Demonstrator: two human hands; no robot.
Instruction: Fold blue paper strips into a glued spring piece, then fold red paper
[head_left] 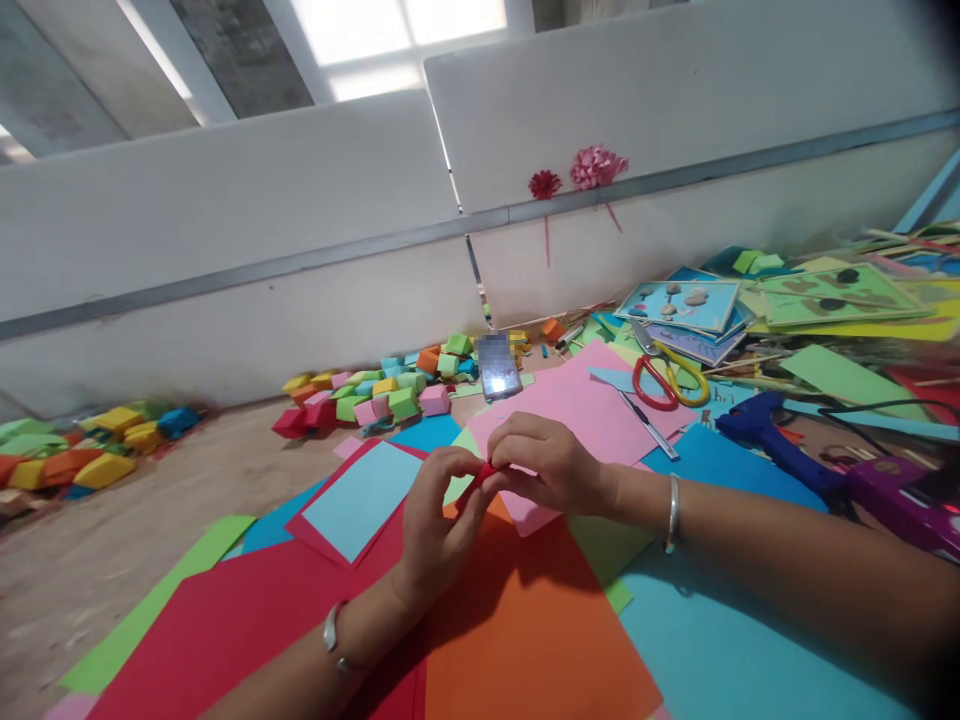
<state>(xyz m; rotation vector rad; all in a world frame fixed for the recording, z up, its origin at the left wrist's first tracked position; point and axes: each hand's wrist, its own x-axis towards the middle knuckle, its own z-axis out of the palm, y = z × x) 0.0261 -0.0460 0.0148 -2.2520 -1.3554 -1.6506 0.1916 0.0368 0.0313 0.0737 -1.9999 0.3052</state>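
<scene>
Both hands meet above the sheets of coloured paper. My left hand pinches a small piece of red paper between thumb and fingers. From the other side, my right hand is closed on the same red piece, and its fingers cover much of it. The shape of the piece is mostly hidden. Below the hands lie an orange sheet and a large red sheet. A light blue card rests on a red one left of my left hand. Pink paper lies beyond my right hand.
Red-and-yellow-handled scissors and a pen lie on the right, near a blue and purple glue gun with a cord. Small paper blocks and a phone stand along the wall. More blocks are heaped at left.
</scene>
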